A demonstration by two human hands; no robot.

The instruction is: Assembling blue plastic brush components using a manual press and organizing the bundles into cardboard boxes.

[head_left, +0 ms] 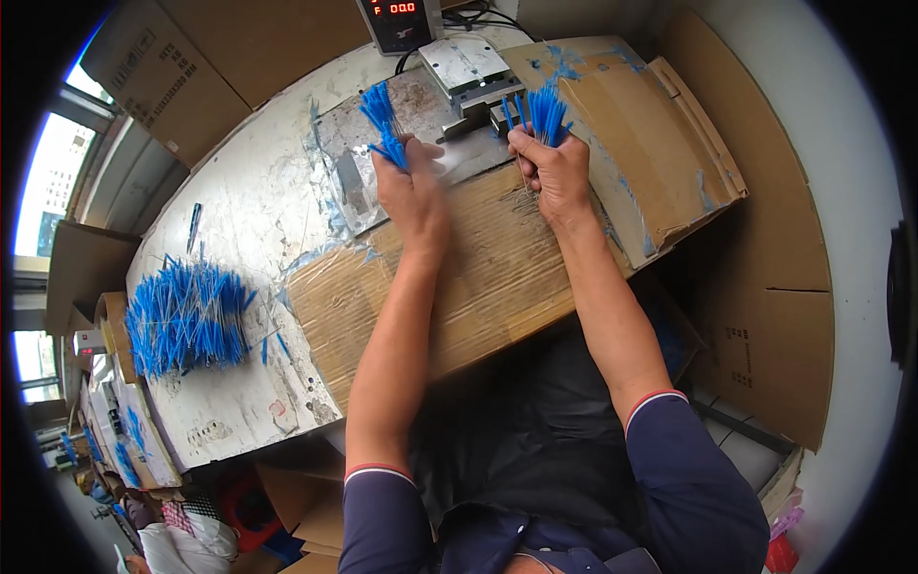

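Note:
My left hand (pixel 415 191), slightly blurred, is closed round a bunch of thin wires with blue sleeves (pixel 381 113); the sleeved ends point up and away from me. In my right hand (pixel 555 174) is a second bunch of blue-sleeved wires (pixel 547 113), its thin bare ends hanging below the fist. Both hands are above a cardboard-covered part of the bench (pixel 459 277), apart from each other. Just beyond them stands a small metal press fixture (pixel 467 72), near the right hand's bunch. On the left lies a large heap of blue-sleeved wires (pixel 186 316).
A control box with a red digital display (pixel 398 27) stands at the back with black cables (pixel 478 16). A worn cardboard box (pixel 660 143) is at the right. A pen (pixel 194 228) lies beyond the heap. At lower left a person (pixel 186 536) sits by another bench (pixel 124 430).

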